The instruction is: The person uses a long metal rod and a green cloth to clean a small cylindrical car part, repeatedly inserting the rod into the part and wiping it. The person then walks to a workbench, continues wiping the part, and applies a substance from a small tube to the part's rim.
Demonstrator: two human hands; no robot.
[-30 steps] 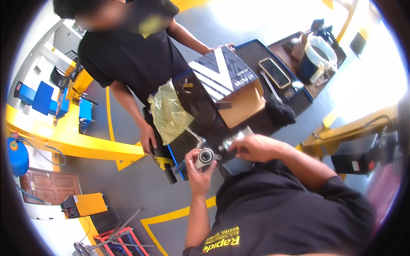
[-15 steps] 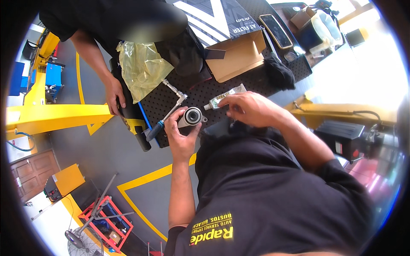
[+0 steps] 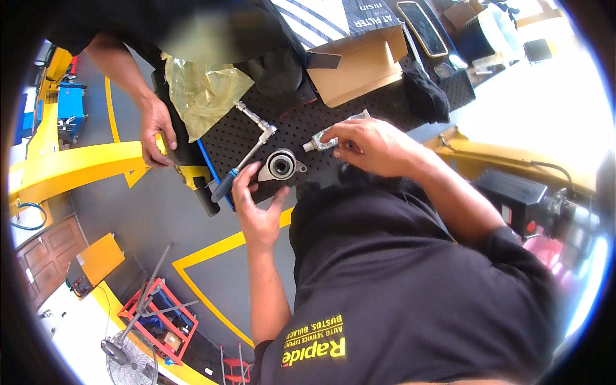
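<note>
Flanged metal part [image 3: 280, 166]: one. Tube [image 3: 320, 140]: one. Ratchet [image 3: 253, 152]: one. Yellowish plastic bag [image 3: 204, 93]: one. Open carton [image 3: 358, 69]: one. Phone [image 3: 421, 29]: one. Fan [image 3: 131, 360]: one.

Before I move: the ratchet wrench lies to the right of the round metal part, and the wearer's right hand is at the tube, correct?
Not quite: the head view shows the ratchet wrench to the left of the round metal part. The wearer's right hand is at the tube, as you say.
</note>
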